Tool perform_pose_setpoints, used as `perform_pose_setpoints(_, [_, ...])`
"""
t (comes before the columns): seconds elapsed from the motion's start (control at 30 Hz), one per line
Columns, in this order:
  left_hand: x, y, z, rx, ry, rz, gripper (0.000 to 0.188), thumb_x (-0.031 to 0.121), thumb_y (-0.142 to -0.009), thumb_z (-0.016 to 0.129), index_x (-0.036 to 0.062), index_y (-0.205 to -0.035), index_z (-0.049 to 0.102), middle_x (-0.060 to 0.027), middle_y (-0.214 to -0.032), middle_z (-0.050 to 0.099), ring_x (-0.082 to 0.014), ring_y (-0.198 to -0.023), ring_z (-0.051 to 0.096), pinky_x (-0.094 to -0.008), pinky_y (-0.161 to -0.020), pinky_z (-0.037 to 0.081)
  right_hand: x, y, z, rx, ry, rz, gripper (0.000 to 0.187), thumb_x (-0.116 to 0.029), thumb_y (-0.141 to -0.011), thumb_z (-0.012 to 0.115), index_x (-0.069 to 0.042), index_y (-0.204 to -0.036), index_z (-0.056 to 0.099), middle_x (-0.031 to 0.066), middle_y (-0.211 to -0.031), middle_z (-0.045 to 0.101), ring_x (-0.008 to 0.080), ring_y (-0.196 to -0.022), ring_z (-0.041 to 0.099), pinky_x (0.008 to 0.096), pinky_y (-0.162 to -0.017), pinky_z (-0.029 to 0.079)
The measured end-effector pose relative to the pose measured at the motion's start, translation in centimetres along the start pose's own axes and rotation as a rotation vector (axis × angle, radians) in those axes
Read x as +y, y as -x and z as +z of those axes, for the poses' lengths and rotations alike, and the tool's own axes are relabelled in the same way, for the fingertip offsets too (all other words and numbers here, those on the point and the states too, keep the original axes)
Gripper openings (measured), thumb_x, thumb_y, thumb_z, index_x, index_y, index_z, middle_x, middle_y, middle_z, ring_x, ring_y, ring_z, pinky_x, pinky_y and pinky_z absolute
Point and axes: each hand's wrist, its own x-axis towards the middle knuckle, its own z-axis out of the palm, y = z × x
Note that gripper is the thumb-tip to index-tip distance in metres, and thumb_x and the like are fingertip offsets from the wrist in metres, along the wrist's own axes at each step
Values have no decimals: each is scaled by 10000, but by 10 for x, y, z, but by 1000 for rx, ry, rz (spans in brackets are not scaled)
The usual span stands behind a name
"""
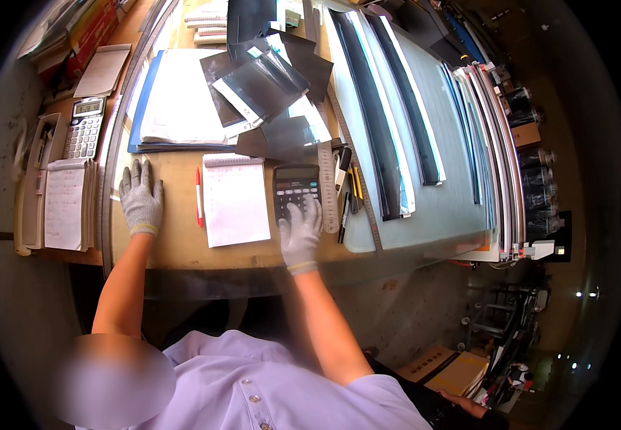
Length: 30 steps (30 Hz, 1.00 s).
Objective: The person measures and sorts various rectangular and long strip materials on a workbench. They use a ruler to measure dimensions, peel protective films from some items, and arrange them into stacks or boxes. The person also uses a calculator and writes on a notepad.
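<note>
Both my hands wear thin grey knit gloves. My left hand lies flat on the tabletop with its fingers spread, holding nothing. My right hand is over the lower keys of a black desk calculator, fingers slightly bent and apart; whether a fingertip presses a key I cannot tell. Between the hands is a white notepad with faint writing near its top. A red and white pen rests along its left side. Right of the calculator are a steel ruler, a dark marker and a yellow cutter.
Dark film sheets overlap a white paper stack beyond the notepad. Long dark film strips cover the right side. A grey calculator and a written notepad lie far left. Another person's hand shows at lower right.
</note>
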Motion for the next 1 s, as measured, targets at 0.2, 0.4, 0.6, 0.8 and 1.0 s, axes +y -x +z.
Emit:
perform_pose_setpoints(0.2, [-3, 0, 6, 3, 4, -11, 597, 354, -987, 537, 134, -1527, 415, -109, -1591, 385, -356, -1465, 324, -481, -1210, 235, -4, 9, -6, -37, -35, -54, 354, -236, -923, 658, -37, -1216, 645, 256, -1506, 382, 465, -1406, 345, 540, -1143, 344])
perform_pose_setpoints(0.4, [1, 0, 0, 2, 0, -20, 601, 363, -986, 543, 139, -1528, 415, -97, -1592, 384, -350, -1465, 324, -478, -1208, 237, 10, 12, -14, 125, 133, 47, 421, -199, -896, 684, -54, -1281, 596, 239, -1384, 474, 445, -1311, 444, 524, -1084, 398])
perform_pose_setpoints(0.6, [2, -1, 0, -12, -7, -24, 596, 368, -988, 539, 147, -1528, 417, -95, -1594, 383, -352, -1463, 329, -485, -1204, 238, 57, 6, -14, 161, 20, 366, 419, -68, -897, 656, -47, -1306, 569, 192, -1233, 517, 403, -1165, 530, 472, -1029, 441])
perform_pose_setpoints(0.8, [-2, -1, 7, 10, -5, -7, 591, 369, -989, 541, 143, -1522, 426, -100, -1593, 383, -360, -1462, 328, -491, -1205, 236, 96, -2, -28, 87, 192, 422, 479, -151, -893, 656, -108, -1360, 558, 219, -1295, 515, 404, -1216, 503, 484, -1046, 412])
perform_pose_setpoints(1.0, [0, -1, 4, 10, -10, -4, 586, 366, -988, 543, 140, -1517, 433, -110, -1591, 384, -364, -1456, 336, -495, -1202, 240, 71, -7, -24, 170, 274, 130, 359, -170, -914, 621, -138, -1271, 635, 194, -1346, 514, 406, -1260, 474, 540, -1097, 354])
